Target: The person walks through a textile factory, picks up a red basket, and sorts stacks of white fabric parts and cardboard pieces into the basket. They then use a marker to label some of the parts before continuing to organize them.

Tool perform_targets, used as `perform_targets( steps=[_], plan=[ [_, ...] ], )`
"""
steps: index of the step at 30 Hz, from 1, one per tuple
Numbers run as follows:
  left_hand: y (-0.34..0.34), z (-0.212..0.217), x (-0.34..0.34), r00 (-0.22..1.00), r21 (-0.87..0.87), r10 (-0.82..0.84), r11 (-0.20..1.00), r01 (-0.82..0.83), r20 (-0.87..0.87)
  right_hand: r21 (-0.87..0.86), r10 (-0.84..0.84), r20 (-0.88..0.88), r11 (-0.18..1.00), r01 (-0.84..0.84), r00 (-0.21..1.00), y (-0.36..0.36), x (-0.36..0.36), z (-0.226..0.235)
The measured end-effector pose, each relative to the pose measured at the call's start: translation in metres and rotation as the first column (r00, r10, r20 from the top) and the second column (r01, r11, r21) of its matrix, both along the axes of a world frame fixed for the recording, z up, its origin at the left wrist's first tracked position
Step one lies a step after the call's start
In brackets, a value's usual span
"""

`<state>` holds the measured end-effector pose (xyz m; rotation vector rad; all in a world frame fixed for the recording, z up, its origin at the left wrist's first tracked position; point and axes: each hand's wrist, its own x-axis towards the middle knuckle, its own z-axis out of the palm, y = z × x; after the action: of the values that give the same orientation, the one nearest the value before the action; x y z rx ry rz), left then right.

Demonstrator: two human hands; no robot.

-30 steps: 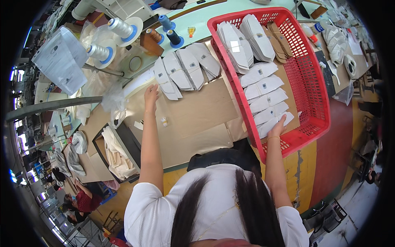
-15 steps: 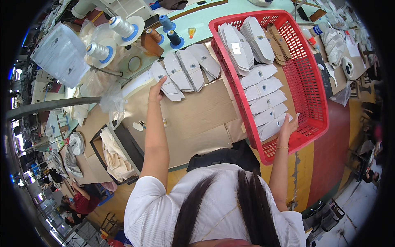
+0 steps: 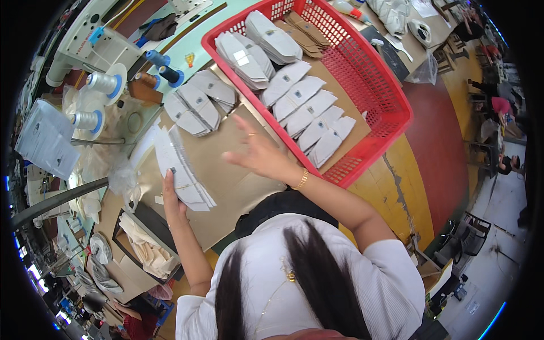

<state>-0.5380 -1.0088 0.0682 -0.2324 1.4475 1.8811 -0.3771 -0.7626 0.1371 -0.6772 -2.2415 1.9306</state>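
Note:
My left hand (image 3: 175,195) is closed on a bundle of white cut pieces (image 3: 182,170), which look like fabric or card, and holds it near the table's front left. Over the brown board, between that bundle and the basket, my right hand (image 3: 260,152) is open and bare, fingers spread. Beyond it lie more white bundles (image 3: 195,109) in a row. The red plastic basket (image 3: 374,146) holds stacked white pieces (image 3: 245,61), a row of white bundles (image 3: 307,106) and some brown pieces (image 3: 303,35).
Thread spools (image 3: 106,83) and a sewing machine (image 3: 93,42) stand at the far left. A metal bar (image 3: 59,202) crosses the left side. Close to my left arm is a dark box (image 3: 148,245) of cream cloth. White shoe-like items (image 3: 391,14) lie at the far right.
My left hand has drawn a bundle off the row toward me. My right hand has left the basket's near end and moved left over the board. The whole view has shifted.

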Motion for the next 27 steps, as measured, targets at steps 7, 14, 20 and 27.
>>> perform_targets(
  steps=[7, 14, 20, 27],
  plan=[
    [0.163, 0.101, 0.102, 0.777, -0.036, -0.448, 0.874, 0.484, -0.443, -0.364, -0.224, -0.171, 0.919, 0.149, 0.96, 0.077, 0.023, 0.031],
    [0.255, 0.022, 0.174, 0.099, -0.505, -0.672, 0.638, 0.581, -0.734, -0.308, -0.614, 0.153, 0.715, 0.628, 0.774, 0.191, 0.171, 0.043],
    [0.301, -0.045, 0.226, -0.515, -0.968, -0.829, 0.114, 0.224, -0.217, -0.486, -0.576, 0.392, 0.533, 0.693, 0.717, 0.228, 0.241, -0.033],
    [0.325, -0.055, 0.221, -0.637, -0.989, -0.758, -0.076, -0.129, 0.141, -0.403, -0.508, 0.543, 0.541, 0.738, 0.669, 0.206, 0.213, -0.08]
  ],
)
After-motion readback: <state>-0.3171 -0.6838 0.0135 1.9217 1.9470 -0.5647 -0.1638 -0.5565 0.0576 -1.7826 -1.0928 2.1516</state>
